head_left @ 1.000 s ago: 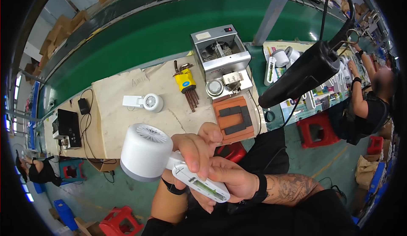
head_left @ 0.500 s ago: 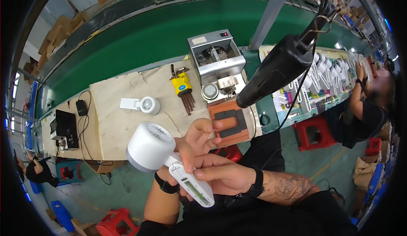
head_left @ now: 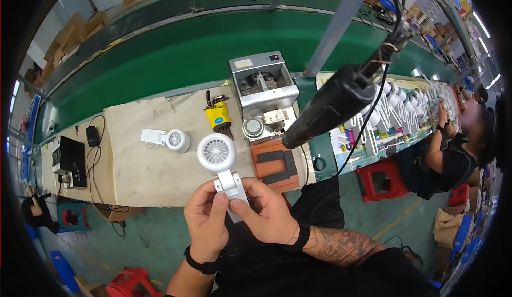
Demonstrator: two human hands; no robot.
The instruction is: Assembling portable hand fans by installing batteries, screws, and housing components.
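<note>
A white handheld fan (head_left: 217,153) is upright in front of me, its round slotted grille facing up toward me and the hinge at its neck showing. My left hand (head_left: 208,219) grips the handle from the left, thumb laid on its face. From the right, my right hand (head_left: 266,214) closes round the same handle, its thumb beside the other. Between them the lower handle is partly hidden. On the paper-covered bench (head_left: 138,174), a second white fan (head_left: 178,140) lies folded at an angle. Right of the held fan sits an orange fixture (head_left: 261,155) with dark pads.
A black electric screwdriver (head_left: 333,105) hangs over the bench's right side. Behind the fixture stands a metal screw feeder (head_left: 266,95). A yellow hex key holder (head_left: 217,120) lies left of it. Several white fans (head_left: 394,107) fill the right bench, beside a seated co-worker (head_left: 440,158).
The fan has turned from lying tilted with its handle's slotted face showing to standing upright, grille toward me. My left hand has moved down and left onto the handle.
</note>
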